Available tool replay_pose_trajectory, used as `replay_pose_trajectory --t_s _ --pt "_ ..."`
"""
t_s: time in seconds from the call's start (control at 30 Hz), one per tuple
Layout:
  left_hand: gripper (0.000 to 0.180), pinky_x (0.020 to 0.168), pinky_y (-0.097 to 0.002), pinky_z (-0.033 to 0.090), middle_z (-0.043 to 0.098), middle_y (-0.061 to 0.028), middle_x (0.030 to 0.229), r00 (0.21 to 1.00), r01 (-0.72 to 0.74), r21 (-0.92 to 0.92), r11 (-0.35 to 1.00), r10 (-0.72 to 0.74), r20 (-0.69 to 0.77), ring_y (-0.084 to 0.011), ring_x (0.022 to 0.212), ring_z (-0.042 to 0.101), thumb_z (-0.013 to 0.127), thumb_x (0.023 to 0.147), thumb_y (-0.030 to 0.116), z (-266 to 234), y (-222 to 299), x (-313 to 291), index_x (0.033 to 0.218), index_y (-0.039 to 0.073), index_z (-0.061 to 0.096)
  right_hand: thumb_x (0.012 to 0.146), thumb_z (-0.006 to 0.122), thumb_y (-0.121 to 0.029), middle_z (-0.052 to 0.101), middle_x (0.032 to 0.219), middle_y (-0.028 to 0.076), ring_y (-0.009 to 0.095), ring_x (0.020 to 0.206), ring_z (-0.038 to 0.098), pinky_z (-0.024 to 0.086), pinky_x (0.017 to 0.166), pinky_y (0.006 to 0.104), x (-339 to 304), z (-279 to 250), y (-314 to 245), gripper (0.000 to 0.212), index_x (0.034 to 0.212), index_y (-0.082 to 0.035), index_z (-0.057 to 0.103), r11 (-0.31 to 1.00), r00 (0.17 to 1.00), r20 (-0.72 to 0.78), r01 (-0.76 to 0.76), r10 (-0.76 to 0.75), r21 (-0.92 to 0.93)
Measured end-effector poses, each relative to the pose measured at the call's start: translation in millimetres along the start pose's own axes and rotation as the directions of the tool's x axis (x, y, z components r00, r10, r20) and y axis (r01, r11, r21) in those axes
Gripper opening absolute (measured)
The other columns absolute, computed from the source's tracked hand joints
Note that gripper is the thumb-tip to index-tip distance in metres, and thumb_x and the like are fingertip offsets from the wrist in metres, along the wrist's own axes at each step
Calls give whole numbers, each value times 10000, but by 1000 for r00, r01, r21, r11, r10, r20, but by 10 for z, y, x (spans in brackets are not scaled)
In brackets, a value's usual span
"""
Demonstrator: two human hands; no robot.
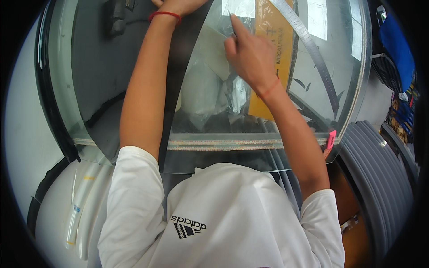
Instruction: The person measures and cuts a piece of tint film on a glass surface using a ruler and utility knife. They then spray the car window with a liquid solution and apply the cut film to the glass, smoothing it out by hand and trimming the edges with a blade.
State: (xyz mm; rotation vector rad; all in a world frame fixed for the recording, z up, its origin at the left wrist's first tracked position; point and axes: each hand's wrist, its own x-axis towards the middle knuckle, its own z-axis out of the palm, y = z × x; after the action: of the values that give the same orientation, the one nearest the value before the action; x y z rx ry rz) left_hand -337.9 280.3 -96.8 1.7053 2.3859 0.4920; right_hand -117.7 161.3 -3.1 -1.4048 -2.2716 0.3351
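My left hand (182, 6) reaches over a sheet of dark film (147, 44) at the far edge of the view. The view's top edge cuts off most of its fingers. A red cord circles that wrist. My right hand (252, 53) is closed around a slim pointed knife (231, 17), its index finger stretched along the tool. Most of the knife is hidden by the fingers. The tip points away from me, to the right of the film's slanting edge. Both hands are above a glass-topped table (223, 154).
A curved-looking metal ruler (315, 56) lies on the right, near dark film scraps (301, 84). A yellow package (261, 105) and clear plastic bags (201, 89) show through the glass. A pink-handled tool (330, 139) sits at the near right corner. Grey ribbed panels (375, 178) stand beyond.
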Motion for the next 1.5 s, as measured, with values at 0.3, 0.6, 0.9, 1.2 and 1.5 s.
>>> replay_pose_trajectory --t_s 0.3,0.6,0.9,1.2,1.5 --pt "1488 1289 -626 -1 81 -327 1752 979 -197 368 909 205 17 -440 1645 8 763 642 891 -476 295 -255 1701 22 181 1010 595 -75 680 695 117 173 575 645 513 608 310 -1047 -1415 91 525 1531 -27 555 808 873 30 -462 486 364" --pt "944 1264 -548 247 363 -244 1681 468 -708 -507 491 865 183 -427 1547 336 772 891 631 -867 1181 -1831 1589 75 466 1117 502 -114 680 764 35 60 649 567 454 619 231 -2022 -2182 -9 504 1592 33 427 615 707 -125 -498 696 611" --pt "309 1071 -385 508 749 -128 1286 862 -350 -384 854 454 226 -246 1227 701 745 1001 333 -994 685 -1105 1223 119 765 1088 558 -131 612 656 4 62 614 543 456 609 263 -2554 -2055 205 508 1569 11 475 607 729 -19 -555 684 568" --pt "1277 1299 -614 61 189 -258 1753 973 -182 -115 976 196 122 -411 1642 97 819 758 687 -709 -162 -211 1695 51 228 966 633 -146 642 662 164 378 604 659 527 603 461 -1155 -1036 -30 497 1453 -47 609 899 973 42 -227 228 375" --pt "1303 1300 -572 -45 88 -269 1770 985 -28 10 1000 26 168 -388 1657 -48 815 767 621 -605 45 -63 1719 79 109 906 618 -222 689 689 184 412 639 681 540 613 524 317 55 35 429 1302 -71 688 983 999 -12 -48 50 176"
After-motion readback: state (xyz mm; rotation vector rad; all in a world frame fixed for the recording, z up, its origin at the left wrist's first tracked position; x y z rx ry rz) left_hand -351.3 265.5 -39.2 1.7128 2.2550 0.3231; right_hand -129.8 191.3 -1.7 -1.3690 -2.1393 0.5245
